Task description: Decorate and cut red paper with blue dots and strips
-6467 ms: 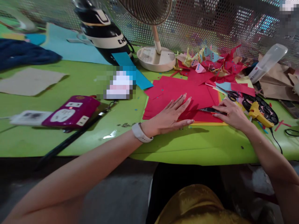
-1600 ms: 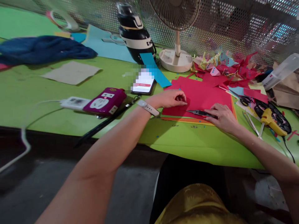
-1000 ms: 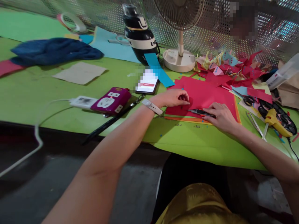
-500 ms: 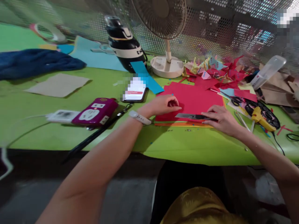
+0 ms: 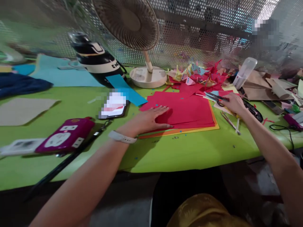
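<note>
My left hand point(image 5: 153, 119) lies flat on a stack of red paper point(image 5: 187, 108), fingers spread toward the middle of the sheets. Orange and yellow sheets stick out below the red ones. To the right, my right hand point(image 5: 233, 102) is closed around the end of a dark utility knife point(image 5: 217, 96), low over paper scraps. Scissors point(image 5: 220, 102) lie just under the knife, partly hidden by it and the hand. Tweezer-like thin metal tools point(image 5: 230, 123) rest in front of the right hand.
Folded paper pieces point(image 5: 199, 74) are heaped behind the stack, near a fan point(image 5: 148, 77). A black bottle point(image 5: 99, 64), a phone point(image 5: 113, 105), a blue strip point(image 5: 126, 90) and a purple power strip point(image 5: 66, 135) are at left. A clear bottle point(image 5: 245, 72) leans at right.
My right hand has moved right with the utility knife, off the red paper to the scissors. My left hand has flattened onto the stack. The view has turned right.
</note>
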`<state>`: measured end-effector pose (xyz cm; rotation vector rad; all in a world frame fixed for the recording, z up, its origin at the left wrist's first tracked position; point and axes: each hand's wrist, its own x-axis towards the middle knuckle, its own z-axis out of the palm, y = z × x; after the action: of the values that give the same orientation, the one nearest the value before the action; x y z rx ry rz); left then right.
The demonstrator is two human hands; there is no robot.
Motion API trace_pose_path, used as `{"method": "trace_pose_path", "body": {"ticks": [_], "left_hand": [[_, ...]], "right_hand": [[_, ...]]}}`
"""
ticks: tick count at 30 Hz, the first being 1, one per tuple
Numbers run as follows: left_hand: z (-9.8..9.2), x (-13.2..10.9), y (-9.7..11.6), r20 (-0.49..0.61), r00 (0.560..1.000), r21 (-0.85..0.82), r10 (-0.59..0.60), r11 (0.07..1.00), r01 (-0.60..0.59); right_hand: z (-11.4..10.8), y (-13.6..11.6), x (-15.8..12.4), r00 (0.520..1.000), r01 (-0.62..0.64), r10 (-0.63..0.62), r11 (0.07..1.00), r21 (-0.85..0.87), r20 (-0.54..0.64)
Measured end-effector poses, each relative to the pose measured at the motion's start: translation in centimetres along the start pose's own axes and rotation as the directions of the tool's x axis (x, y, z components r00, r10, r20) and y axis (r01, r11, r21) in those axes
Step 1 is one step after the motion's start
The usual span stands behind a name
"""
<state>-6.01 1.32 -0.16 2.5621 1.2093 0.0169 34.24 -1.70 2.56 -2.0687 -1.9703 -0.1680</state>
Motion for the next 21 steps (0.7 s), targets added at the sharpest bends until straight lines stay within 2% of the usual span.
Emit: {"method": "trace_pose_path", "body": {"ticks": [6, 8, 10, 11, 12, 14, 15, 17, 21], "left_hand": [[-0.4, -0.6, 0.1, -0.006, 1.0, -0.061, 0.0, 0.998, -0.001], [-0.4, -0.6, 0.0, -0.006, 1.0, -0.086, -0.004, 0.996, 0.003], [-0.5, -0.6, -0.1, -0.003, 1.0, -0.115, -0.001, 0.993, 0.001], [-0.6, -0.6, -0.2, -0.003, 1.0, -0.132, 0.0, 0.991, 0.0], [-0.7, -0.6, -0.3, -0.004, 1.0, -0.148, -0.002, 0.989, 0.001], [-0.7, -0.6, -0.4, -0.009, 1.0, -0.182, -0.013, 0.983, 0.011], [-0.7, -0.6, -0.4, -0.014, 1.0, -0.199, -0.019, 0.98, 0.016], [-0.7, -0.6, -0.6, -0.023, 0.999, -0.231, -0.028, 0.973, 0.022], [-0.5, -0.6, -0.6, -0.082, 0.996, -0.317, -0.043, 0.948, 0.014]], "right_hand": [[0.8, -1.5, 2.3, 0.993, -0.108, 0.112, 0.988, -0.11, 0.03], [1.1, -2.2, 2.3, 0.995, -0.099, 0.101, 0.99, -0.104, 0.011], [1.6, -3.2, 2.0, 0.999, 0.035, -0.035, 0.999, 0.009, 0.014], [1.8, -3.8, 1.6, 0.989, 0.144, -0.148, 0.984, 0.101, 0.028], [2.1, -4.5, 1.1, 0.959, 0.267, -0.281, 0.94, 0.213, 0.034], [2.5, -5.6, 0.0, 0.89, 0.407, -0.449, 0.861, 0.306, 0.079], [2.7, -6.1, -0.6, 0.861, 0.447, -0.5, 0.832, 0.328, 0.096], [3.0, -6.8, -1.5, 0.834, 0.486, -0.547, 0.794, 0.366, 0.077], [3.2, -7.2, -2.1, 0.818, 0.517, -0.574, 0.707, 0.482, -0.035]]}}
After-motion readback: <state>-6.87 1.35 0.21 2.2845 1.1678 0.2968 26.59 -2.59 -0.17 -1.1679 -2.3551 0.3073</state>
